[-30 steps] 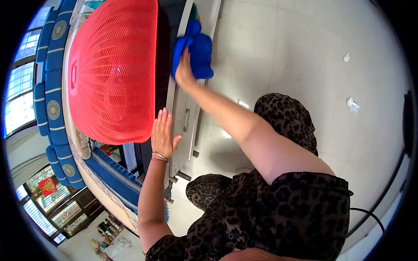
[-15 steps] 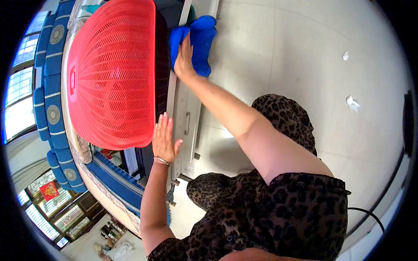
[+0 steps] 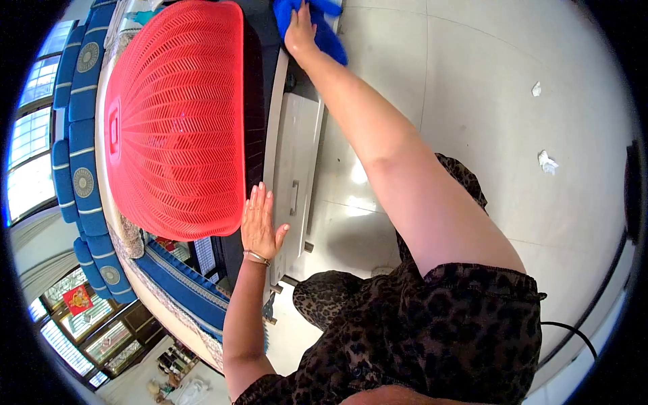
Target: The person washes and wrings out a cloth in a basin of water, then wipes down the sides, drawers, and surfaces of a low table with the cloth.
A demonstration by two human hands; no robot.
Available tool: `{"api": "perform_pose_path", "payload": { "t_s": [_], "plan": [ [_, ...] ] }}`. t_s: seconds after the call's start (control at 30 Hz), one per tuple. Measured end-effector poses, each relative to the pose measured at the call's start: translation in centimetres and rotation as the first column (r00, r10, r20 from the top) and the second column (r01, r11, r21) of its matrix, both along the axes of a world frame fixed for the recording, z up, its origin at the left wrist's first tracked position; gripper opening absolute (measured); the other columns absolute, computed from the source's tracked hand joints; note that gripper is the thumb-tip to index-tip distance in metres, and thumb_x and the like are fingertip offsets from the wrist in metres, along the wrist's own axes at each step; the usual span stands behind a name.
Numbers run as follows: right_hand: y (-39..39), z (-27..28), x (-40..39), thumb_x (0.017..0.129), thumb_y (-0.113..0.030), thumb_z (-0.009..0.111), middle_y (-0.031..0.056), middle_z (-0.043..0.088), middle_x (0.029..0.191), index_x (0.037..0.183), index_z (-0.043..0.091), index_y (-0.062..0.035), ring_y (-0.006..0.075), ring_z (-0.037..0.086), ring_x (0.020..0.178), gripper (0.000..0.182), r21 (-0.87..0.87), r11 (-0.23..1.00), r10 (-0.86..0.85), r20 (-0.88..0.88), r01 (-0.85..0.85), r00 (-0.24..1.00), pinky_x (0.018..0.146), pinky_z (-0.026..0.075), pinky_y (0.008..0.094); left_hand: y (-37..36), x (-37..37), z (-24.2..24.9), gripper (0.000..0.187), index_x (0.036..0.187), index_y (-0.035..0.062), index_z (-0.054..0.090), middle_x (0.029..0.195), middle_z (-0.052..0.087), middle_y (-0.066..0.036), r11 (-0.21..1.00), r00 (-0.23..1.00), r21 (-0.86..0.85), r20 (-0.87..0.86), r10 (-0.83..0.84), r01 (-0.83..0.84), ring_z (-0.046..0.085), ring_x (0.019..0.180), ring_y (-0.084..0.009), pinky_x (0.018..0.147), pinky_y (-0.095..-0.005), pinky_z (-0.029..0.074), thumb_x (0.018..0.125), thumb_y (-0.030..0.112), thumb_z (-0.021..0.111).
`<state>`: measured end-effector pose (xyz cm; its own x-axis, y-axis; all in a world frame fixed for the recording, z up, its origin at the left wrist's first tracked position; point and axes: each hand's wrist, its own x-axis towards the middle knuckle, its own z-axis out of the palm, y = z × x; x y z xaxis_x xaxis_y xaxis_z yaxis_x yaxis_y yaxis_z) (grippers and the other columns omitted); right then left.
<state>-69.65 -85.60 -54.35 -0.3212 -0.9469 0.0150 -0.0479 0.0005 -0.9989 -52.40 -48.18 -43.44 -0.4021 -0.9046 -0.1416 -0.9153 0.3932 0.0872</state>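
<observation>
My right hand [image 3: 300, 28] is stretched far out and presses a blue cloth [image 3: 328, 35] onto the white edge of a table [image 3: 278, 115], near the top of the view. My left hand [image 3: 260, 219] lies flat, fingers together, on the same white edge close to my body; a thin bracelet circles its wrist. A large red mesh food cover [image 3: 177, 115] stands on the dark tabletop just left of both hands. A white drawer front [image 3: 297, 175] with a handle runs below the edge between the hands.
A sofa with blue cushions [image 3: 75, 135] curves behind the table at left. Pale floor tiles [image 3: 472, 88] spread to the right, with two scraps of paper [image 3: 545, 162] lying on them. A black cable [image 3: 574, 334] trails at lower right.
My right hand has slid the blue cloth farther along the table edge, away from me, arm now fully extended. My left hand has stayed flat on the edge.
</observation>
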Motion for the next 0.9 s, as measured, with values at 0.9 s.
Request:
{"api": "perform_pose_path", "payload": {
  "t_s": [0.9],
  "plan": [
    [28.9, -6.5, 13.4, 0.089, -0.015, 0.049, 0.0169, 0.025, 0.149, 0.144, 0.023, -0.0049, 0.031, 0.025, 0.136, 0.062, -0.094, 0.992, 0.122, 0.608, -0.082, 0.785, 0.115, 0.014, 0.0425, 0.0, 0.0, -0.2, 0.076, 0.146, 0.003, 0.022, 0.152, 0.021, -0.021, 0.999, 1.0, -0.036, 0.008, -0.023, 0.023, 0.023, 0.14, -0.0384, 0.112, -0.0494, 0.02, 0.093, 0.056, 0.033]
  ]
}}
